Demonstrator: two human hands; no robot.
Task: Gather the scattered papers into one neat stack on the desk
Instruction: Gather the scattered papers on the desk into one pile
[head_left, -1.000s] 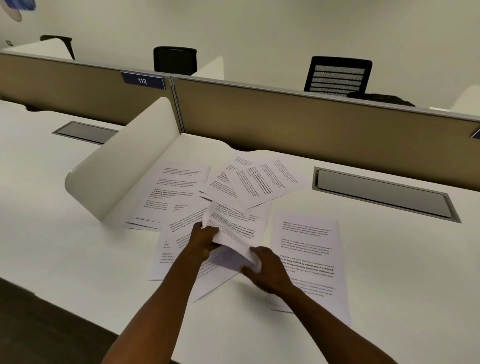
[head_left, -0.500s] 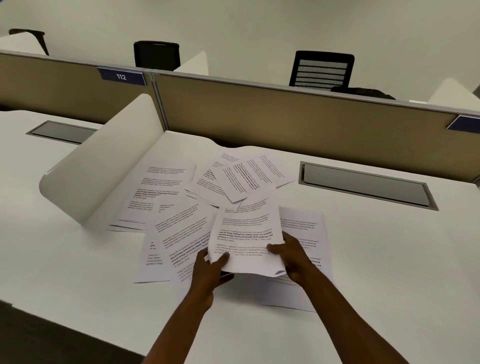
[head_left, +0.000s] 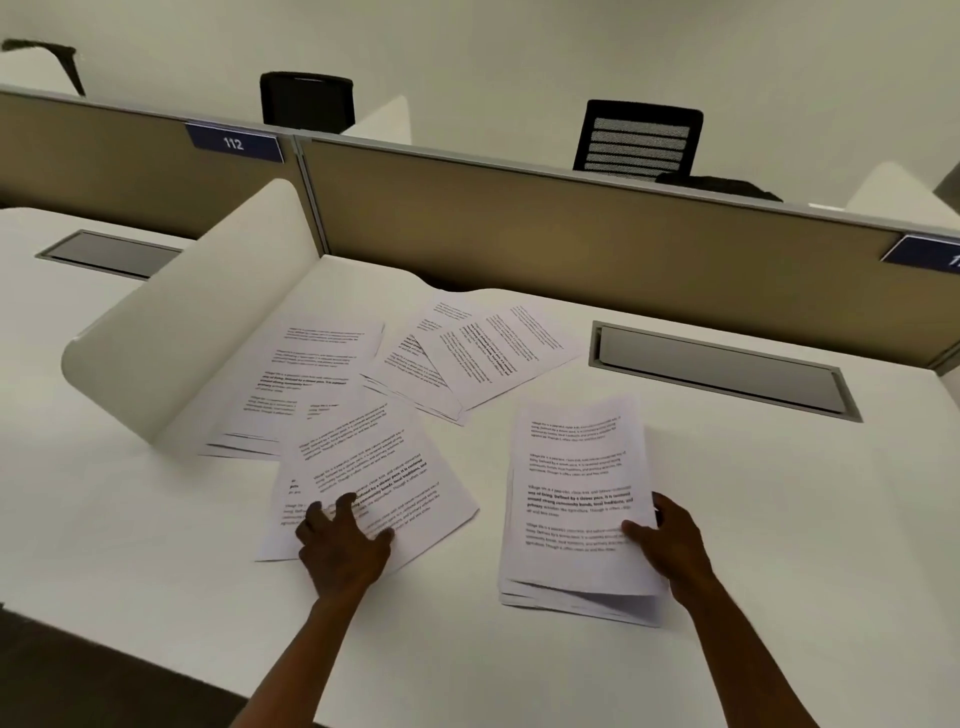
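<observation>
Nearest you, your right hand (head_left: 670, 551) grips the right edge of the growing stack (head_left: 574, 499), thumb on top and fingers behind, so the stack lies on the table (head_left: 779, 519) just to the hand's left, its long side running away from you toward the partition. Your left hand (head_left: 340, 545) is spread, holding nothing, with fingertips pressing down on the near end of the loose sheets (head_left: 363, 478) on the left. Those sheets are skewed, their long axis leaning up and to the right, and a bare strip of table parts them from the stack. That gap is what the next move turns on: the loose sheets lie to the left of the stack and under the left hand, so the left hand looks the natural one to slide them rightward, turning them to match the stack's axis. Farther out, a pile by the curved divider (head_left: 291, 384) lies beside the white screen (head_left: 171, 332), and an overlapping fan of pages (head_left: 483, 353) sits toward the back, nearer the middle; both lie beyond either hand's present reach.
</observation>
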